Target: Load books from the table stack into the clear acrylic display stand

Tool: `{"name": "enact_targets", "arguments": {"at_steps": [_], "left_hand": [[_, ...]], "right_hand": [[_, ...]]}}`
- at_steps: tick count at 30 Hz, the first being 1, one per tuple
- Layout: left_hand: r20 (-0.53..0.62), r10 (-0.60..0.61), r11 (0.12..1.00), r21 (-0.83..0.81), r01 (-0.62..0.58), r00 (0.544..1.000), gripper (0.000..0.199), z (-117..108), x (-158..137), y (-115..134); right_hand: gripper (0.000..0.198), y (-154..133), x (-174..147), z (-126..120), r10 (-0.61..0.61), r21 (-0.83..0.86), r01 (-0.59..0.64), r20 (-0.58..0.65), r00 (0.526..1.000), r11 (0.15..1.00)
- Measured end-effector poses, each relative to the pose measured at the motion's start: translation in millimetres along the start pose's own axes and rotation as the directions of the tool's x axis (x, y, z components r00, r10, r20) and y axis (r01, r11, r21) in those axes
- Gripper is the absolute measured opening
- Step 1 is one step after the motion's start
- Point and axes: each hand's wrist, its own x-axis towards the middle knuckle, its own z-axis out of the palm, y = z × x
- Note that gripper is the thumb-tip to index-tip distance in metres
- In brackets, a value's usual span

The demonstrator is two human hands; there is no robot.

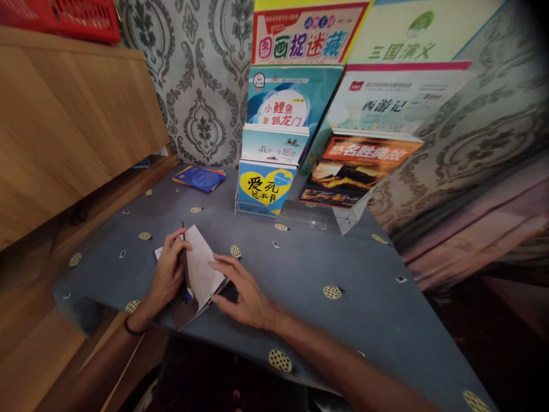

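A small open book (205,266) with a mostly blank white page lies tilted near the front edge of the table. My left hand (170,264) is closed on the book's left side, thumb and fingertips at the page's upper left. A thin dark strip pokes up beside those fingers; I cannot tell whether it is a page edge or a separate thing. Along the page's right edge, my right hand (245,294) rests with fingers and thumb spread, fingertips touching the paper. A dark picture with a blue spot shows low on the page by the fold.
A clear stand (343,220) at the back holds several upright books, including a blue-and-yellow one (266,189) and an orange-black one (360,169). A blue book (201,178) lies flat at the back left. Left stands a wooden cabinet (81,120) with a red basket (72,20).
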Motion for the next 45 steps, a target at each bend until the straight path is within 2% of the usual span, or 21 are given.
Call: {"name": "enact_targets", "arguments": {"at_steps": [3, 5, 9, 11, 14, 17, 19, 23, 27, 29, 32, 35, 36, 38, 41, 43, 45], "left_hand": [[0.015, 0.028, 0.999, 0.035, -0.029, 0.999, 0.022, 1, 1, 1], [0.064, 0.076, 0.994, 0.071, -0.08, 0.995, 0.029, 3, 2, 2], [0.209, 0.095, 0.985, 0.121, -0.122, 0.973, 0.046, 7, 5, 8], [0.267, 0.062, 0.987, 0.125, -0.099, 0.962, 0.046, 5, 2, 12], [0.394, 0.059, 0.982, 0.142, -0.124, 0.917, 0.046, -3, -10, 21], [0.519, 0.085, 0.958, 0.193, -0.213, 0.851, 0.072, -13, -29, 29], [0.555, 0.076, 0.939, 0.241, -0.247, 0.828, 0.085, -18, -42, 33], [0.531, 0.017, 0.916, 0.331, -0.226, 0.847, 0.072, -22, -57, 36], [0.5, 0.016, 0.924, 0.323, -0.203, 0.866, 0.06, -25, -59, 36], [0.478, 0.028, 0.933, 0.302, -0.194, 0.878, 0.057, -30, -57, 37], [0.45, 0.044, 0.945, 0.27, -0.183, 0.892, 0.055, -39, -50, 41], [0.417, 0.029, 0.954, 0.259, -0.15, 0.908, 0.055, -49, -42, 46], [0.409, 0.018, 0.956, 0.259, -0.135, 0.913, 0.055, -52, -40, 47], [0.401, 0.0, 0.96, 0.258, -0.113, 0.916, 0.055, -54, -38, 48], [0.411, 0.03, 0.954, 0.262, -0.149, 0.911, 0.055, -52, -43, 46], [0.446, 0.063, 0.937, 0.281, -0.206, 0.893, 0.058, -47, -51, 43], [0.482, 0.072, 0.913, 0.32, -0.252, 0.873, 0.066, -42, -61, 40]], "right_hand": [[0.057, -3, 0, -1, 0.013, 0.04, -0.011, -0.051, 0.999, 0.999], [0.054, -5, -1, -2, 0.031, 0.088, -0.025, -0.064, 0.997, 0.996], [0.049, -4, -1, -1, 0.174, 0.228, -0.154, -0.07, 0.982, 0.961], [0.048, -2, 0, -1, 0.241, 0.317, -0.203, -0.085, 0.967, 0.926], [0.047, 2, 2, 0, 0.326, 0.43, -0.251, -0.112, 0.939, 0.867], [0.045, 5, 4, 0, 0.377, 0.496, -0.274, -0.119, 0.918, 0.824], [0.043, 5, 4, 0, 0.392, 0.526, -0.28, -0.114, 0.913, 0.803], [0.041, 4, 4, 2, 0.392, 0.58, -0.267, -0.1, 0.914, 0.769], [0.04, 2, 6, 3, 0.392, 0.597, -0.272, -0.078, 0.917, 0.755], [0.04, 3, 6, 4, 0.386, 0.578, -0.27, -0.084, 0.919, 0.77], [0.039, 8, 6, 4, 0.375, 0.479, -0.264, -0.153, 0.914, 0.837], [0.037, 16, 5, 6, 0.423, 0.373, -0.332, -0.194, 0.885, 0.866], [0.037, 18, 4, 7, 0.459, 0.389, -0.372, -0.16, 0.874, 0.843], [0.041, 19, 4, 10, 0.521, 0.499, -0.445, -0.014, 0.854, 0.743], [0.051, 14, 6, 13, 0.501, 0.701, -0.496, 0.225, 0.836, 0.513], [0.053, 10, 8, 13, 0.481, 0.774, -0.505, 0.301, 0.824, 0.381], [0.053, 7, 9, 12, 0.491, 0.803, -0.512, 0.329, 0.807, 0.304]]}}
